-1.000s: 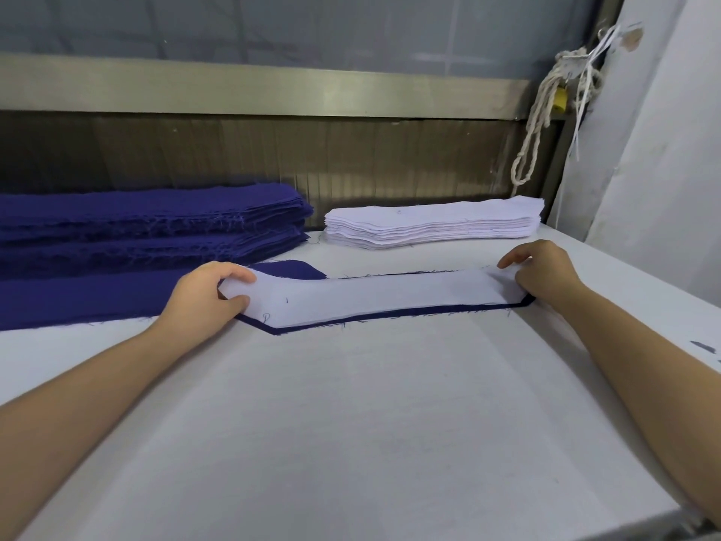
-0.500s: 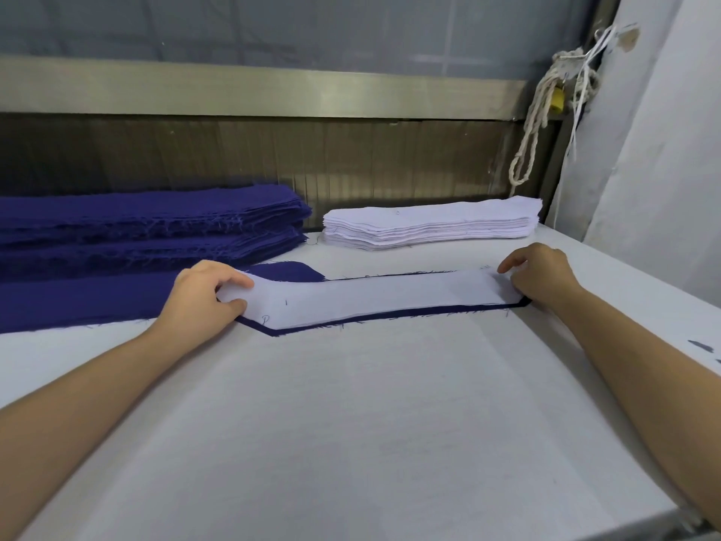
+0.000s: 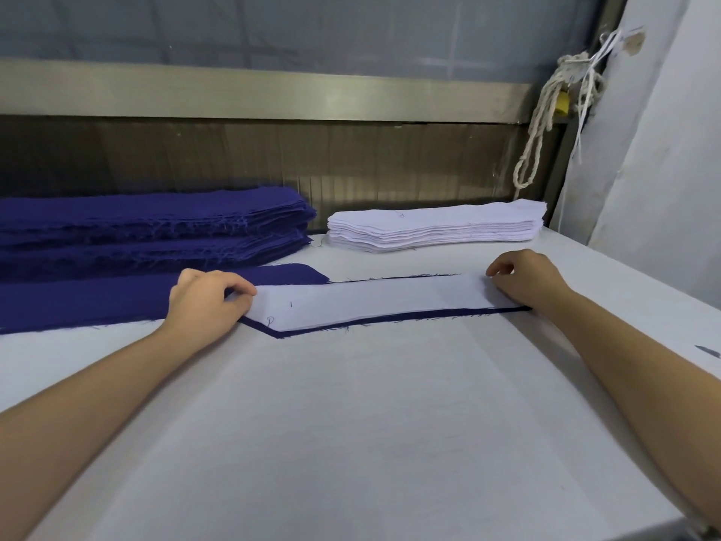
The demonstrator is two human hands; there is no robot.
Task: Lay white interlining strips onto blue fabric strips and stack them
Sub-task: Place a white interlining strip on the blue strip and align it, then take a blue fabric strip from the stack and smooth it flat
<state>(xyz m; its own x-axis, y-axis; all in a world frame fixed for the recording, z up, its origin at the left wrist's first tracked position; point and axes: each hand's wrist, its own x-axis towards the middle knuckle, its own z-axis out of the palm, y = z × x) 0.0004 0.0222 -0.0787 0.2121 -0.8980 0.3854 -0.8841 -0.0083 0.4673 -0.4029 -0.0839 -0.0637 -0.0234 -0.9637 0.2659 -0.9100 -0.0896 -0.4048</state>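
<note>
Evidently the aligning step was in hand. The white interlining strip (image 3: 370,302) lay along the blue fabric strip (image 3: 390,317) toward the far side of the table (image 3: 351,443), a thin blue margin showing along its near edge and at the angled left corner. The left hand (image 3: 206,302) had its fingers curled round the strip's left end, finger and thumb pinching it. The right hand (image 3: 526,283) sat knuckles-up on the right end with fingers bent down; whether it pinched or only pressed, I could not tell.

Against the far edge stood the supplies: a tall stack of blue strips (image 3: 156,228) toward the far left corner and a lower stack of white interlining (image 3: 437,226) to its right. A flat blue piece (image 3: 97,302) lay toward the left edge, just behind the left hand.

To my eye the pair was nearly squared. The next move would call for an even margin all round, then lifting both layers together without letting the white slip, since loose cloth shifts easily. Where the finished stack was meant to go, I could only guess.
</note>
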